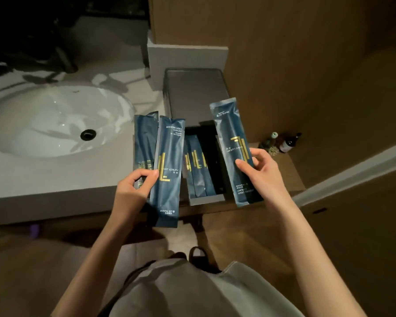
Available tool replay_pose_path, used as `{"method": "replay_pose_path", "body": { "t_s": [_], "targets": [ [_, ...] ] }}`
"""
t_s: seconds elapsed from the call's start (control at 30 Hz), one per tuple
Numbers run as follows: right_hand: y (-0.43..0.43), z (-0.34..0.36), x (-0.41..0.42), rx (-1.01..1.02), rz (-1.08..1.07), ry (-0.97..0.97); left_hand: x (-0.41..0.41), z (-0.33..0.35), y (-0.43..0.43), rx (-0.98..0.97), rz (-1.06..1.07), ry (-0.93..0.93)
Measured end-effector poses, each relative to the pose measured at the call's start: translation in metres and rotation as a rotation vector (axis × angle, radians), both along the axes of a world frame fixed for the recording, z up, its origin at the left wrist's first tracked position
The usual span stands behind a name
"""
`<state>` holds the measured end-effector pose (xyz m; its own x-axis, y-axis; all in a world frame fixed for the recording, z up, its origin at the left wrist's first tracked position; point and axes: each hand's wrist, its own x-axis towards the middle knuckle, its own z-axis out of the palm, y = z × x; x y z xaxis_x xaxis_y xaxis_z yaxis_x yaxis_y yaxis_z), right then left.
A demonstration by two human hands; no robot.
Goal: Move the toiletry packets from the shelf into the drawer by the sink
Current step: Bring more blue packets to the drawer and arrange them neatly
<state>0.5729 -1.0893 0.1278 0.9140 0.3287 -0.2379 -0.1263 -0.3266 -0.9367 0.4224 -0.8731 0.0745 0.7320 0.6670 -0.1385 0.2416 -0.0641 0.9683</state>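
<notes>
Head view, looking down: a pale stone surface (pixel 55 177) spreads across the left, with an oval white sink (pixel 50 120) sunk into it and a dark drain (pixel 88 134) near the basin's right side. To the right rise brown wood-grain panels (pixel 306 65). Between sink and panels stands a grey box (pixel 193 94) with a flat lid, and its drawer (pixel 206 200) is pulled out toward the person. Inside the drawer, along its left side, lie several dark blue packets (pixel 198 170) with gold marks; the right side of the drawer is too dark to read.

The left hand (pixel 133 191) holds two dental kit packets (pixel 167 170) upright over the surface edge, just left of the drawer; its fingers (pixel 150 178) pinch them near the middle, thumb in front, the front packet overlapping the rear one. The right hand (pixel 261 170) holds a single packet (pixel 236 152) tilted, print upside down, over the drawer's right edge, thumb pressed on its face and fingers curled behind it.

On a low wooden ledge to the right stand small bottles (pixel 284 143), one brown with a dark cap. At the bottom, the person's grey shirt (pixel 192 291) and a dark shoe (pixel 197 252) show.
</notes>
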Motion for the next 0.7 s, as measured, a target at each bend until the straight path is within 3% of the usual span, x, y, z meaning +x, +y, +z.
{"method": "replay_pose_path", "body": {
  "t_s": [0.13,0.3,0.7],
  "targets": [
    [0.014,0.004,0.049,-0.02,0.153,-0.029,0.0,0.004,-0.02,-0.041,0.104,0.047],
    [0.053,0.004,0.098,-0.133,0.281,-0.222,0.002,0.011,-0.025,0.007,0.229,-0.007],
    [0.125,-0.022,0.151,-0.324,0.385,-0.326,0.013,0.024,0.005,-0.004,0.219,-0.033]
  ]
}}
